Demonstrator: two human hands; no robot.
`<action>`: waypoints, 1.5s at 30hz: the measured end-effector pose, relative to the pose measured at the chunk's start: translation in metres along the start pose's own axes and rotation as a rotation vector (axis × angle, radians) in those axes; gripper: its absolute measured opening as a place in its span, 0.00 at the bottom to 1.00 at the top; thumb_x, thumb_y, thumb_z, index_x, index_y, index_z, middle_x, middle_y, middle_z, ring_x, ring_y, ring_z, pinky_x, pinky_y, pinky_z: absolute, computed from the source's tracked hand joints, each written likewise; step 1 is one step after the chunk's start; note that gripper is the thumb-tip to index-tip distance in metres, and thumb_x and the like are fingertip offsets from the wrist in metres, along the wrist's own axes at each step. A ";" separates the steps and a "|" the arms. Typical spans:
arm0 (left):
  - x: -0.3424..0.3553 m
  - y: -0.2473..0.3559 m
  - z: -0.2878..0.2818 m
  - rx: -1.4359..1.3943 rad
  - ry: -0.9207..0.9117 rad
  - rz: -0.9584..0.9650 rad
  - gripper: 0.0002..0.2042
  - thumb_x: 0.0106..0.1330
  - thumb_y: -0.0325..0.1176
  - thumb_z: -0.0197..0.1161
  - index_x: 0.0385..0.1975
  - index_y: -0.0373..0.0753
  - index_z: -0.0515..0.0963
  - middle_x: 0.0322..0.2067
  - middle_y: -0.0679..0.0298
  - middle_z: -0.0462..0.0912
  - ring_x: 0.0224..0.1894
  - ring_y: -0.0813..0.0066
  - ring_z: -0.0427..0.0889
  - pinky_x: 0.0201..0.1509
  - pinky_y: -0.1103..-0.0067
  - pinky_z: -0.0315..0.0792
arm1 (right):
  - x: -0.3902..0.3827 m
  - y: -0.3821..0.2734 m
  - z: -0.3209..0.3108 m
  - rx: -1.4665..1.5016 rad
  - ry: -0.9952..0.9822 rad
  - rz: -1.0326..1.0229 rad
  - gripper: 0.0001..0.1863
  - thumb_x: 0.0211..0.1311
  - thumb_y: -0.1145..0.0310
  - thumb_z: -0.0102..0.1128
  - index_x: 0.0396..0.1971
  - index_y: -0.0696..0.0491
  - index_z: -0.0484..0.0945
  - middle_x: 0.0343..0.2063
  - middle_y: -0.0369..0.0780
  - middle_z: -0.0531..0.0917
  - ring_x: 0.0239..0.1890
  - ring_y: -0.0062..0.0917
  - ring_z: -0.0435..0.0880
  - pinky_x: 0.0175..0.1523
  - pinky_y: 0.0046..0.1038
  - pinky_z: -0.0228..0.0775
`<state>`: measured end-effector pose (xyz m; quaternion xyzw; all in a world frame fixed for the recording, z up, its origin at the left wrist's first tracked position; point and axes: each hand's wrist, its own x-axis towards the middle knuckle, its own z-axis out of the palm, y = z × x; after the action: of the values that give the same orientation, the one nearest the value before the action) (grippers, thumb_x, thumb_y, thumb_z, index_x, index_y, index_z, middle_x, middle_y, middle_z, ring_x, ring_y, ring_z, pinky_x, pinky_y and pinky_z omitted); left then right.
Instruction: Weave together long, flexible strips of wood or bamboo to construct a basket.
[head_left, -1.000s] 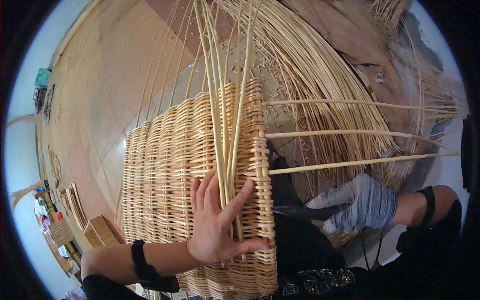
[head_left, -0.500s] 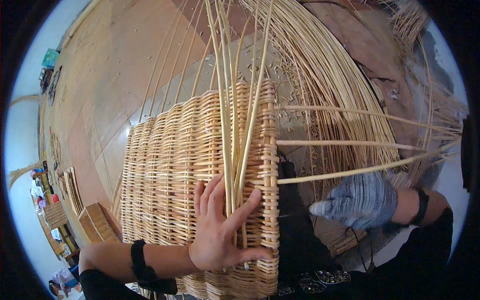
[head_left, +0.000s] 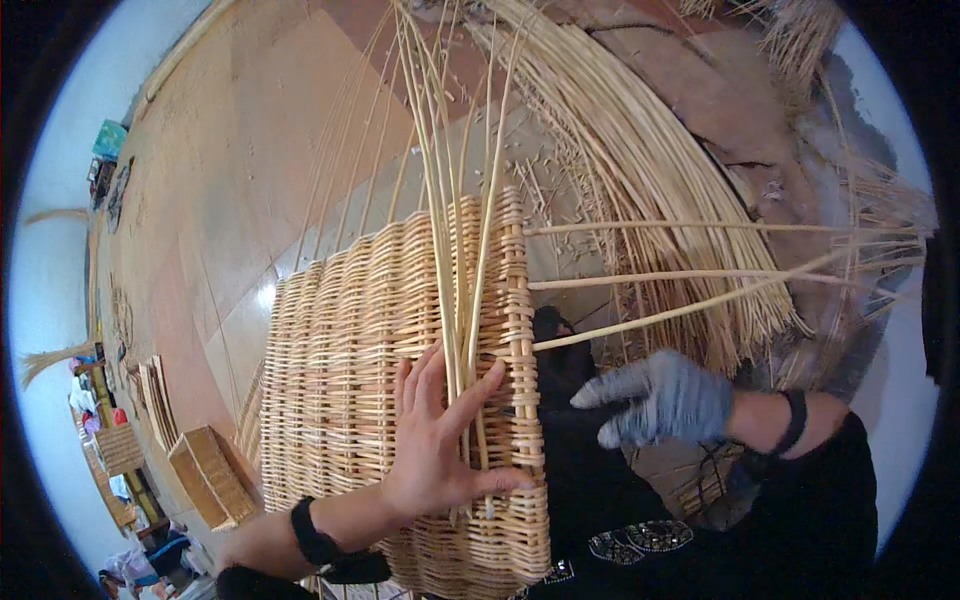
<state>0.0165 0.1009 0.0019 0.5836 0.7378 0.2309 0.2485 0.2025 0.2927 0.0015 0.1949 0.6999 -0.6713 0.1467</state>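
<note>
A woven wicker panel (head_left: 345,370) of pale willow, part of a basket, stands before me, and several loose rods (head_left: 440,240) lie across its face, fanning out at the far end. My left hand (head_left: 435,450) is bare and rests on the weave with its fingers spread, over the lower part of these rods. To the right of the panel's edge is my right hand (head_left: 660,400), in a grey knitted glove. Its fingers are apart, and I see nothing between them. Three stakes (head_left: 680,312) stick out sideways from the right edge, beyond the glove.
A large bundle of willow rods (head_left: 640,180) lies on the tiled floor at the far right, with cut scraps (head_left: 540,190) beside it. At the left are a small rectangular basket (head_left: 213,475) and a cluttered shelf (head_left: 105,440). More thin stakes (head_left: 360,180) rise from the panel's far edge.
The view has shifted a little, and the panel appears slightly lower. My gloved right hand has moved left toward the panel's edge, its fingers coming apart. My left hand keeps its place on the weave.
</note>
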 end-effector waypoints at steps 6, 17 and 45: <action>-0.017 0.009 -0.004 0.002 0.037 0.123 0.47 0.27 0.64 0.68 0.52 0.46 0.67 0.54 0.44 0.57 0.58 0.45 0.54 0.61 0.55 0.43 | -0.012 -0.002 0.002 0.539 -0.909 0.644 0.18 0.48 0.63 0.61 0.39 0.54 0.77 0.22 0.34 0.78 0.20 0.17 0.75 0.18 0.20 0.66; -0.035 0.026 -0.020 -1.104 0.106 -0.063 0.40 0.44 0.14 0.54 0.62 0.42 0.48 0.47 0.58 0.68 0.44 0.74 0.72 0.44 0.82 0.71 | -0.017 -0.075 0.026 -1.462 -0.197 0.312 0.17 0.47 0.53 0.57 0.32 0.49 0.78 0.27 0.46 0.80 0.33 0.35 0.80 0.35 0.31 0.71; -0.001 0.010 -0.014 -0.081 -0.045 0.058 0.31 0.44 0.41 0.67 0.52 0.44 0.68 0.52 0.54 0.65 0.57 0.54 0.57 0.62 0.65 0.48 | -0.113 0.027 0.061 0.492 0.816 -0.281 0.15 0.55 0.60 0.55 0.23 0.59 0.76 0.21 0.45 0.80 0.21 0.31 0.79 0.27 0.27 0.73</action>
<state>0.0151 0.1018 0.0188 0.5993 0.7048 0.2545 0.2817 0.3111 0.2240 0.0274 0.3746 0.5406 -0.6987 -0.2813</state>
